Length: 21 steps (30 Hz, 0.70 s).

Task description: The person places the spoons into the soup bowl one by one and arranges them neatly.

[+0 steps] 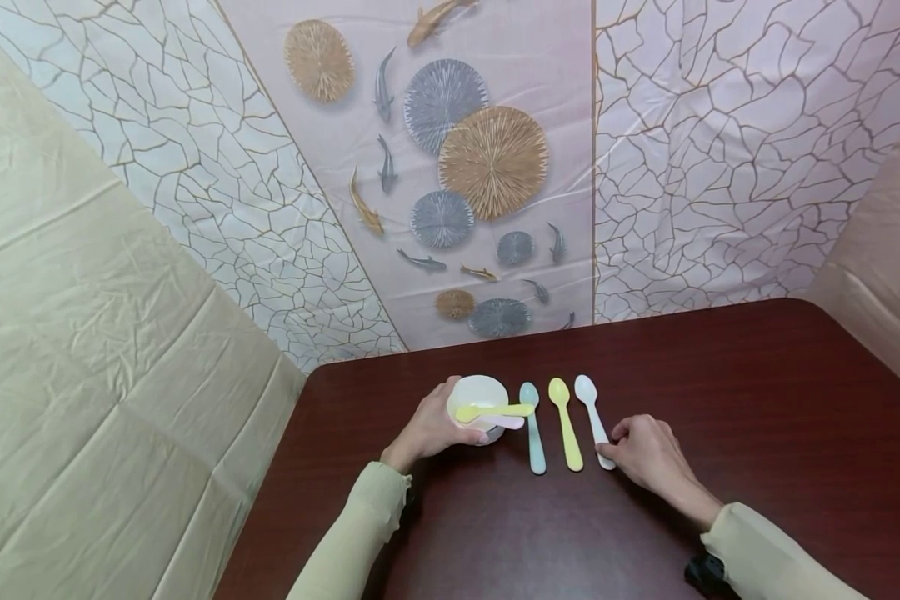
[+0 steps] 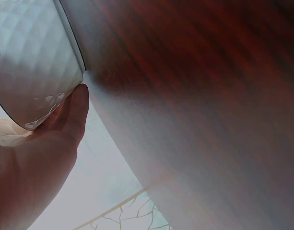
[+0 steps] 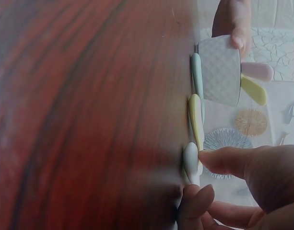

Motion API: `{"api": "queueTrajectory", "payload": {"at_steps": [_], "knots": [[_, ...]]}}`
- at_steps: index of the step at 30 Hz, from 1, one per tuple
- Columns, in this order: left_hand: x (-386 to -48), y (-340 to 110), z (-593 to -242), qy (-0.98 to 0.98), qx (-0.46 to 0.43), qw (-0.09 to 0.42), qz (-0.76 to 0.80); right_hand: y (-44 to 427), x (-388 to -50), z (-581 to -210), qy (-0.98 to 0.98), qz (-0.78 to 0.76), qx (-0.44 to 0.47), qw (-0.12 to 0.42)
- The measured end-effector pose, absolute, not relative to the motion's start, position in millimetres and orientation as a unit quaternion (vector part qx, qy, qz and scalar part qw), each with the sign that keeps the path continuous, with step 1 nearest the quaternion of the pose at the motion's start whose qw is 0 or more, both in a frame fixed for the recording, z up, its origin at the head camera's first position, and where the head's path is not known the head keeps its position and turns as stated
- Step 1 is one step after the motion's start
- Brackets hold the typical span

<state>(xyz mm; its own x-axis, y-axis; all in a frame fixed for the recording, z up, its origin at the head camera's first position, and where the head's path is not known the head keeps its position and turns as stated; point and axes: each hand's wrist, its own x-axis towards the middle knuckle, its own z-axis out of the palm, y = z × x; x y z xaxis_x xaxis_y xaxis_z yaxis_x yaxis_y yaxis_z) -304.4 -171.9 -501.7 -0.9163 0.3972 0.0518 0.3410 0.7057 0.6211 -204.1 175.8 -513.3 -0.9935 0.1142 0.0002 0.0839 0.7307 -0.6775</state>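
My left hand (image 1: 437, 423) grips a white bowl (image 1: 477, 388) by its left side, thumb at the near edge. The bowl's outer wall (image 2: 34, 52) has a quilted diamond pattern. Inside it lean a yellow spoon (image 1: 495, 412) and a pale pink spoon (image 1: 508, 422), their handles jutting past the right rim. To the right lie a pale blue-green spoon (image 1: 534, 442), another yellow spoon (image 1: 567, 433) and a white spoon (image 1: 592, 408), side by side with bowls pointing away. Thumb and fingers of my right hand (image 1: 651, 454) pinch the white spoon's handle end (image 3: 190, 157).
Everything stands on a dark reddish-brown table (image 1: 480, 517) with rounded far corners. Behind its far edge hangs a patterned cloth (image 1: 660, 167) with fish and round motifs. A plain cream cloth (image 1: 105, 350) covers the left side.
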Motion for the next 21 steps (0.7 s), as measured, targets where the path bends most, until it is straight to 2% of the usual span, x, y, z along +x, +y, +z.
{"api": "queueTrajectory", "payload": {"at_steps": [8,21], "knots": [[-305.1,-172.2,-501.9,0.922,0.208,0.036,0.325,173.8,-201.5,-504.6,-0.934,0.355,-0.044,0.016],[-305.8,-172.4,-502.5,0.922,0.204,0.042,0.325,183.7,-221.3,-551.0,-0.936,0.349,-0.014,0.039]]}}
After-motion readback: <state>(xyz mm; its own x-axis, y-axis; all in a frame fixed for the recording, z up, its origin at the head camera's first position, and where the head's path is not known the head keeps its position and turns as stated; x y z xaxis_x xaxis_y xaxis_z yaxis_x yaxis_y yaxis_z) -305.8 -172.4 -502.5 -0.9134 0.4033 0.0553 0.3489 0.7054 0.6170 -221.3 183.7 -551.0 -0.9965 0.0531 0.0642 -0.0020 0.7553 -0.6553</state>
